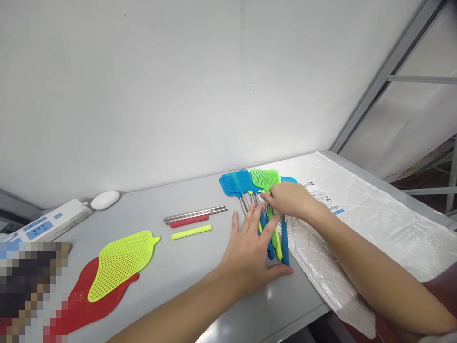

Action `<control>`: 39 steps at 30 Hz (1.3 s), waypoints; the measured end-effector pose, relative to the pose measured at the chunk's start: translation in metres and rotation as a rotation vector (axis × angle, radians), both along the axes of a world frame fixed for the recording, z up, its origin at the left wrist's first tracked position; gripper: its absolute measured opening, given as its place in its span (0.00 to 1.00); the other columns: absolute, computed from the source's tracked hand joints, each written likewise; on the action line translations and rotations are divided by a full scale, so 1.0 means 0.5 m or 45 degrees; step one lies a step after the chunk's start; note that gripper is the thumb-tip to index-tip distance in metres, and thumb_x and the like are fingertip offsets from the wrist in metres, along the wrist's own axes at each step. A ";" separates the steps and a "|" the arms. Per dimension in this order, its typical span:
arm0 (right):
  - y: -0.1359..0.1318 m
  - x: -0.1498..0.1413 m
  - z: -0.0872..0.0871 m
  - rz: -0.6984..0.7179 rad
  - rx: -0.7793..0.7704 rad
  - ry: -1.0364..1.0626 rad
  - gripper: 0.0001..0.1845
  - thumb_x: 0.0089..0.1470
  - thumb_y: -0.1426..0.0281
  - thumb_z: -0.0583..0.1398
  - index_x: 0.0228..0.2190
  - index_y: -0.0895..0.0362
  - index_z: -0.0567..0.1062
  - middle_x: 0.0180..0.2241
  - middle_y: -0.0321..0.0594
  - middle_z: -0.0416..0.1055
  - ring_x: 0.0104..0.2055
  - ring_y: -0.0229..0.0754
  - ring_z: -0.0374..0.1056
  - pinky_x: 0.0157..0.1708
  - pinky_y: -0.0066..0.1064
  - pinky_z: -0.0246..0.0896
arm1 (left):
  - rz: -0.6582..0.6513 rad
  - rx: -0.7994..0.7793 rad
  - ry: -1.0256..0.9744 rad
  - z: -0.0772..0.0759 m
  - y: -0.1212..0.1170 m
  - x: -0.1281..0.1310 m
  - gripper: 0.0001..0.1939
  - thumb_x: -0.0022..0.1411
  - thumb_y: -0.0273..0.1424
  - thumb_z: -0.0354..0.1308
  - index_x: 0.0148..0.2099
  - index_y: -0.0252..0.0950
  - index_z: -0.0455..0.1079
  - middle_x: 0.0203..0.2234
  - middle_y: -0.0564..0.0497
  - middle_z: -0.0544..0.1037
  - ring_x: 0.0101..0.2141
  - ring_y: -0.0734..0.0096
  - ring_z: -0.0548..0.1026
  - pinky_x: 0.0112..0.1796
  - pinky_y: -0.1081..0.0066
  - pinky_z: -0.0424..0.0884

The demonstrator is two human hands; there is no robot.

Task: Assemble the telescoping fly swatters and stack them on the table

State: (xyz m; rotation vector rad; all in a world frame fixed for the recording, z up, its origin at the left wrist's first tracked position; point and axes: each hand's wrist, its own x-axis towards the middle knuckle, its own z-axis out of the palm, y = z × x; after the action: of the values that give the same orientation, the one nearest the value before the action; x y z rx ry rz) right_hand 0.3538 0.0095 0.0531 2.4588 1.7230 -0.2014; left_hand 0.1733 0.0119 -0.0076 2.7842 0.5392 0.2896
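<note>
Left hand (246, 252) spread open against the bunched fly swatters (264, 178), right hand (289, 199) half-curled over them, grip unclear; with slackened pressure, a risk of swatters sliding apart.

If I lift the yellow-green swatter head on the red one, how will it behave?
The yellow-green swatter head is probably light and floppy, being thin, holed mesh. Lying flat, it likely won't roll.

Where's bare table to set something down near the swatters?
Bare grey tabletop between the lime swatter head and the left hand; more between the power strip and the steel rods. Crowded: the swatter bunch under the left hand and right hand.
</note>
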 end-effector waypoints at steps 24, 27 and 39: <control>0.079 0.090 -0.100 -0.097 0.585 0.086 0.31 0.65 0.51 0.43 0.59 0.57 0.62 0.62 0.51 0.57 0.63 0.51 0.52 0.59 0.42 0.48 | -0.010 -0.164 -0.037 0.004 0.050 -0.020 0.52 0.51 0.59 0.60 0.70 0.42 0.48 0.70 0.41 0.35 0.68 0.48 0.32 0.64 0.42 0.40; 0.092 0.104 -0.133 -0.171 0.545 0.128 0.37 0.63 0.47 0.41 0.62 0.58 0.57 0.65 0.54 0.53 0.66 0.56 0.46 0.61 0.53 0.41 | -0.010 -0.151 -0.066 0.003 0.046 -0.020 0.50 0.53 0.58 0.60 0.70 0.42 0.47 0.70 0.40 0.37 0.68 0.48 0.34 0.64 0.42 0.41; 0.096 0.110 -0.145 -0.315 0.548 0.131 0.37 0.60 0.44 0.43 0.58 0.58 0.61 0.59 0.56 0.60 0.61 0.58 0.54 0.55 0.55 0.48 | -0.031 -0.246 -0.068 0.004 0.049 -0.016 0.53 0.48 0.59 0.62 0.69 0.42 0.50 0.69 0.40 0.44 0.68 0.48 0.42 0.64 0.43 0.46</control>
State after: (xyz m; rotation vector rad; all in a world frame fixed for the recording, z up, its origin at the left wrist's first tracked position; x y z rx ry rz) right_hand 0.4085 0.0577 -0.0195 3.0215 1.6356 0.0260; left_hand 0.1652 0.0365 -0.0058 2.5871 0.4923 0.2893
